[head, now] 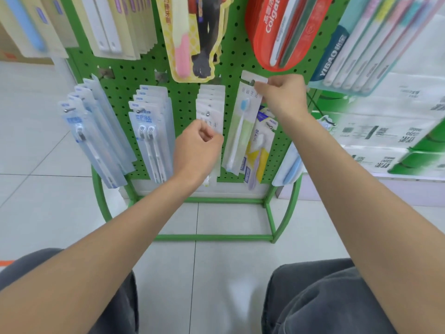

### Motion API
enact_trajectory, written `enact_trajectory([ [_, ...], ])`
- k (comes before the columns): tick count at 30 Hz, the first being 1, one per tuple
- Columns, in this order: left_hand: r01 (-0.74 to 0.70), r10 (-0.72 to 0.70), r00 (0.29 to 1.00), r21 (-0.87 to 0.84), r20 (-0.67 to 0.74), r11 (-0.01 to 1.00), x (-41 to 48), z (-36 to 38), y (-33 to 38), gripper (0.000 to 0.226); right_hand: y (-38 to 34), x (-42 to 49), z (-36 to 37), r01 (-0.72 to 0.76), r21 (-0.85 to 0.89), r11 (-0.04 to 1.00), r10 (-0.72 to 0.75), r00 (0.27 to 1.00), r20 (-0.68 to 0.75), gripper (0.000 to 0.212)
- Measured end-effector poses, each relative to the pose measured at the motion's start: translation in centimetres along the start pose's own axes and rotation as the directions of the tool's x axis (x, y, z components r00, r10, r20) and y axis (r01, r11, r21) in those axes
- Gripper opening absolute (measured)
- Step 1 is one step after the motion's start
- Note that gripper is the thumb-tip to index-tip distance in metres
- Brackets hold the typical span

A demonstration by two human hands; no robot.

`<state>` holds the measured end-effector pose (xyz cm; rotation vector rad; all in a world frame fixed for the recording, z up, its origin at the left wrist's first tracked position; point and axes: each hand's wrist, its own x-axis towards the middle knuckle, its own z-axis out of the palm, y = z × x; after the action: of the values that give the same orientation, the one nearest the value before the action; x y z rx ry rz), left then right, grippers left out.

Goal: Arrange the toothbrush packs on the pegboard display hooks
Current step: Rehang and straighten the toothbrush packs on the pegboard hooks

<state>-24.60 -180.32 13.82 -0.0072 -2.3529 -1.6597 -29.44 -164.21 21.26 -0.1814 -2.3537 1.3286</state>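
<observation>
A green pegboard stand [183, 75] carries hooks hung with toothbrush packs. My right hand [280, 96] pinches the top of a white pack with a blue-headed, green-handled toothbrush [242, 126], held up in front of the board with its hang hole near the top. My left hand [197, 150] is curled around the front pack of a white stack [210, 104] hanging on the middle hook; that pack's lower part is hidden behind my hand. A purple-and-yellow pack [258, 150] hangs just right of the held pack.
Blue-grey packs [96, 131] and twin-brush packs [150, 131] hang at the lower left. A red Colgate pack [286, 30] and pastel multipacks [366, 44] hang above. Stacked tissue packages [395, 131] stand at the right. The stand's green frame [212, 237] rests on a tiled floor.
</observation>
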Motion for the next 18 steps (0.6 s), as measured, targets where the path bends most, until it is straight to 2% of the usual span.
enact_trajectory([
  [2, -0.01, 0.01, 1.0, 0.015, 0.0, 1.0, 0.3, 0.1, -0.1, 0.015, -0.2, 1.1, 0.9, -0.015, -0.016, 1.0, 0.016, 0.999, 0.032, 0.023],
  [6, -0.017, 0.017, 1.0, 0.024, -0.012, 1.0, 1.0, 0.0, -0.5, 0.019, 0.2, 3.3, 2.3, -0.067, -0.066, 0.996, 0.072, 0.994, 0.079, 0.038],
  [9, -0.032, 0.033, 0.999, 0.042, -0.021, 0.999, 1.2, -0.1, -0.6, 0.019, 0.2, 4.7, 2.7, -0.053, -0.139, 0.989, 0.066, 0.994, 0.09, 0.021],
  [15, -0.046, 0.047, 0.998, 0.038, -0.034, 0.998, 1.8, -0.8, -1.1, 0.021, 0.4, 6.1, 3.7, 0.079, -0.303, 0.95, 0.006, 0.964, 0.268, 0.024],
  [18, -0.057, 0.058, 0.998, 0.046, -0.018, 0.997, 1.8, -1.0, -1.3, 0.022, 0.1, 6.4, 3.9, 0.179, -0.355, 0.917, -0.064, 0.948, 0.312, 0.017],
])
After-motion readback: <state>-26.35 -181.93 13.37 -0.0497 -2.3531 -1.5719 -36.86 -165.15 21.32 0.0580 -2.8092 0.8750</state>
